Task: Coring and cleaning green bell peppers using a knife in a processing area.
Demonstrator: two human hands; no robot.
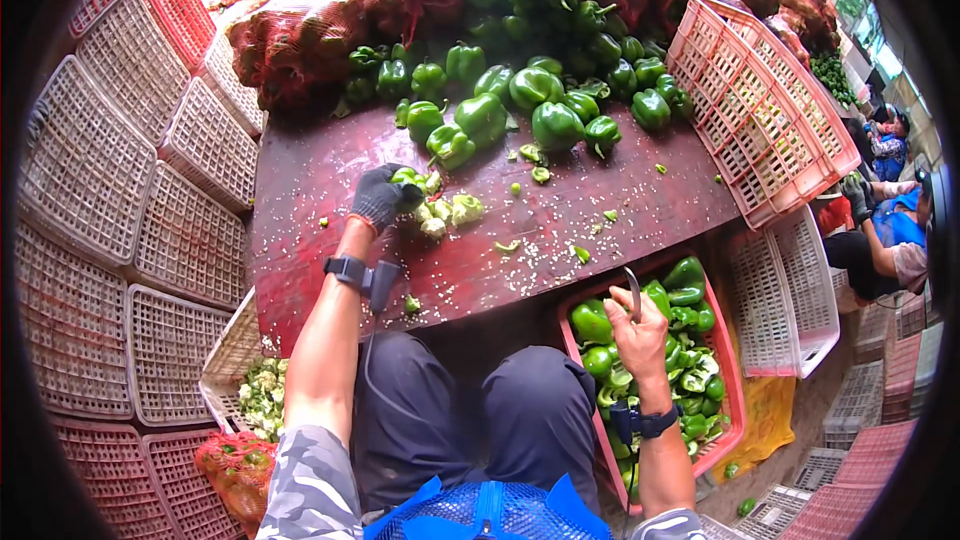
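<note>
My left hand (pixel 383 196), in a dark knitted glove, rests on the red tabletop (pixel 330 240). Its fingers are closed on a green bell pepper piece (pixel 405 177), partly hidden by the glove. Pale pepper cores (pixel 455 210) lie right beside it. My bare right hand (pixel 642 335) grips a small knife (pixel 632 290) with its thin curved blade pointing up; the handle is mostly covered by the fingers. Below that hand stands a pink crate (pixel 735 380) filled with cut green bell peppers (pixel 690 285). Whole green bell peppers (pixel 535 88) are heaped farther back on the table.
Red mesh sacks (pixel 310 30) line the table's far side. An orange crate (pixel 760 110) leans at the right edge, above white crates (pixel 790 290). Stacked crates (pixel 90 160) wall the left. A crate of pale cores (pixel 262 395) sits by my left forearm. Another person (pixel 895 220) sits far right.
</note>
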